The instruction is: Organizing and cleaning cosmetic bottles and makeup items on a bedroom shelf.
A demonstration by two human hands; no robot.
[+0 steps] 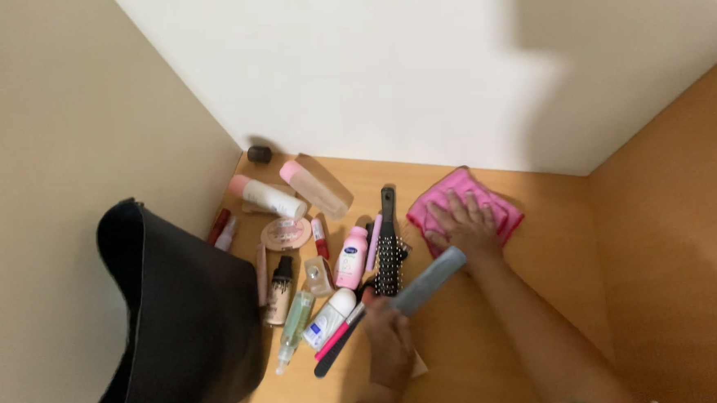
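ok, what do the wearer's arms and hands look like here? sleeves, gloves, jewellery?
Both are bare. The left hand and right hand have no gloves, and no rings or wristbands can be made out. The right forearm is uncovered along its whole visible length, with no sleeve. Only a short stretch of the left wrist shows at the bottom edge, also unsleeved. The picture is a little soft, so fine details could be missed.

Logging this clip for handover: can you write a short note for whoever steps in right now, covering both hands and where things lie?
Left hand grips a grey-blue flat case, lifted over the wooden shelf.
Right hand lies flat, palm down, on the pink cloth near the back wall.
Black hairbrush, bottles and other cosmetics lie spread between the cloth and the open black bag.
Done: cloth is laid out.
Left: all the cosmetics are still outside the bag.
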